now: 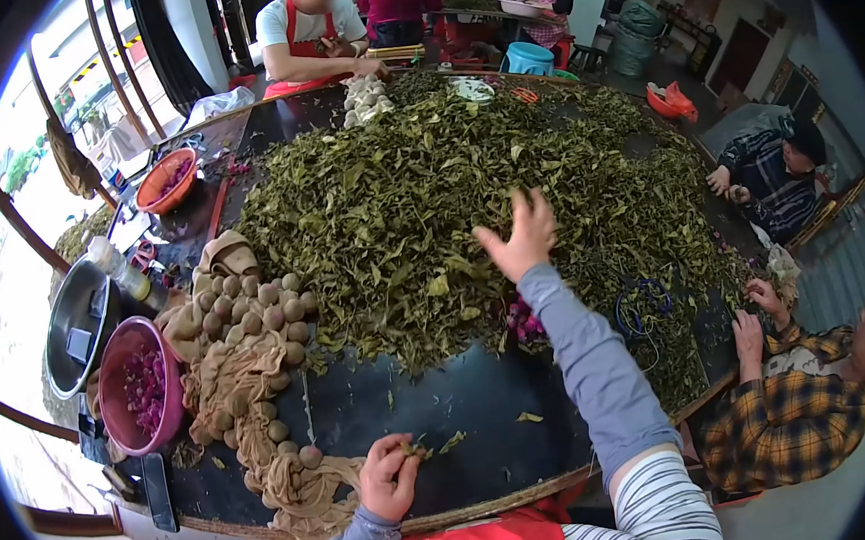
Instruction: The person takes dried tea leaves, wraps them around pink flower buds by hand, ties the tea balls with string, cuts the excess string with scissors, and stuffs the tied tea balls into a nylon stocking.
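My right hand [523, 236] reaches out over a large heap of dried green leaves [378, 214], its fingers spread. Small dark pink flowers [524, 321] lie just below its wrist at the heap's edge. Near the front edge of the dark table [472, 408], my left hand [391, 478] is closed, with bits of leaf [417, 450] at its fingertips. A loose leaf [453, 441] lies right of that hand. To its left are beige cloths [250, 383] with several round balls [293, 309] on and beside them.
A pink bowl [140, 386] of flowers, a metal basin [82, 325] and a phone [159, 490] are at the left. An orange bowl [168, 181] stands farther back. Co-workers sit at the right side [788, 401] and far edge [311, 38]. Blue cord [644, 305] lies on the leaves.
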Motion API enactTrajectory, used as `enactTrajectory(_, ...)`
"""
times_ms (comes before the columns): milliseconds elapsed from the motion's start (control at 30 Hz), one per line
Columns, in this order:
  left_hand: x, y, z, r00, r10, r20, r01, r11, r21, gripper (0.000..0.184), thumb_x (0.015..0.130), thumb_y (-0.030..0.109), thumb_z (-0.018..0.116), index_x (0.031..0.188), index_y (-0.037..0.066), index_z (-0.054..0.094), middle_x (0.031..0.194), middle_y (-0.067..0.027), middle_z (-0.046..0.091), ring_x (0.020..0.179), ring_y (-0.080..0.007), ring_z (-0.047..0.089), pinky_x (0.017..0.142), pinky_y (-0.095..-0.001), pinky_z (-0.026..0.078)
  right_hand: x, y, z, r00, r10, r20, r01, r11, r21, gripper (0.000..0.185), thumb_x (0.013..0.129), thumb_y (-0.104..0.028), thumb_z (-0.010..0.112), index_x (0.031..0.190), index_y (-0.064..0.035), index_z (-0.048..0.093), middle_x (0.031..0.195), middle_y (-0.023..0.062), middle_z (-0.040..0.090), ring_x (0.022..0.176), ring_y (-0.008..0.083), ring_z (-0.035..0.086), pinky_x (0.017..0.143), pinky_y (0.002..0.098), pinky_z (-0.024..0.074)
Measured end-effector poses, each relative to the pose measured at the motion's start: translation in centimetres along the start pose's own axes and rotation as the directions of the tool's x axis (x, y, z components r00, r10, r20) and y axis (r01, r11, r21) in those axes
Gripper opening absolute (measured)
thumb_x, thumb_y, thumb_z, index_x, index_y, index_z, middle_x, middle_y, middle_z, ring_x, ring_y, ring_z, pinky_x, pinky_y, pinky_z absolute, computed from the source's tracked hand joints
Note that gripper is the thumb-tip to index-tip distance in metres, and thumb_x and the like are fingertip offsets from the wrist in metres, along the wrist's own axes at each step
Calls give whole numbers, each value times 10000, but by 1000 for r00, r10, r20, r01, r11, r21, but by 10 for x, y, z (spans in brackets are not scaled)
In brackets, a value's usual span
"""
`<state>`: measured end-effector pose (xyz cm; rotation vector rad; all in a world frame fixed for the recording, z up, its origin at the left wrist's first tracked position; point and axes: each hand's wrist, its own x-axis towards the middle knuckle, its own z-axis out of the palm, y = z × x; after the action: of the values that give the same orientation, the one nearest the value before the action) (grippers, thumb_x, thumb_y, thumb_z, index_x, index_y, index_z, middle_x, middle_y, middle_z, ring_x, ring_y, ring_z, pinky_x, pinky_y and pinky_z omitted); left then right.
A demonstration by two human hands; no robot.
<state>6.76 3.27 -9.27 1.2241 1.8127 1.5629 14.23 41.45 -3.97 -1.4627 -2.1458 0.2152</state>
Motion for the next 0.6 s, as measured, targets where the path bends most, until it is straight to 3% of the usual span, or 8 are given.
enactTrajectory(100,3,8,-1,999,24,30,-26,998,57,72,809,-64,586,849,-38,641,1092,-152,626,779,-233,632,655,-269,497,59,35,-17,937,347,-32,-347,917,-199,1120,737,-699,650,1532,-146,87,1570,233,-5,1424,490,7,1110,683,79)
enactTrajectory(167,2,8,-3,997,-22,78,18,999,42,90,793,-30,650,878,-21,679,1037,-133,647,801,-232,622,672,-271,493,89,54,-29,848,525,-72,-530,834,-153,1143,742,-662,678,1529,-97,70,1566,233,12,1413,480,135,1125,605,225)
enactTrajectory(333,6,2,0,991,85,100,-87,996,8,87,773,-60,623,848,-36,657,997,-163,658,752,-236,635,636,-264,504,143,116,35,800,553,231,-563,826,-28,1122,772,-559,706,1518,-30,56,1557,239,86,1354,461,308,1089,491,362)
enactTrajectory(367,3,-4,0,992,80,99,-81,997,7,87,773,-60,623,848,-36,657,997,-163,658,752,-236,635,636,-264,504,143,107,32,817,520,250,-510,853,-109,1079,781,-488,714,1511,-4,85,1525,249,182,1299,437,390,1054,449,402)
enactTrajectory(433,-12,-21,-3,984,-7,179,21,997,-81,194,858,140,614,1025,52,656,1151,-147,607,971,-252,584,803,-341,504,144,93,38,827,495,267,-457,868,-192,1036,791,-417,723,1503,23,114,1493,259,278,1245,412,471,1019,408,442)
enactTrajectory(500,-23,-30,-4,957,-85,278,133,978,-159,331,943,340,606,1202,141,656,1305,-131,557,1191,-268,533,969,-418,504,141,87,52,855,388,345,-413,911,-2,942,792,-319,723,1492,27,197,1382,276,440,1194,393,521,999,404,456)
enactTrajectory(533,-19,-25,-5,952,-89,292,138,978,-155,331,943,340,606,1202,141,656,1305,-131,557,1191,-268,533,969,-418,504,141,88,68,868,344,358,-384,922,46,910,794,-292,719,1480,43,223,1352,279,468,1179,379,536,981,392,467)
enactTrajectory(600,-6,-10,-4,973,-20,229,43,995,-94,198,852,137,617,1026,51,657,1148,-150,608,974,-256,590,802,-341,508,141,77,78,880,305,365,-363,926,103,878,796,-264,715,1468,59,250,1322,281,497,1164,364,551,964,379,478)
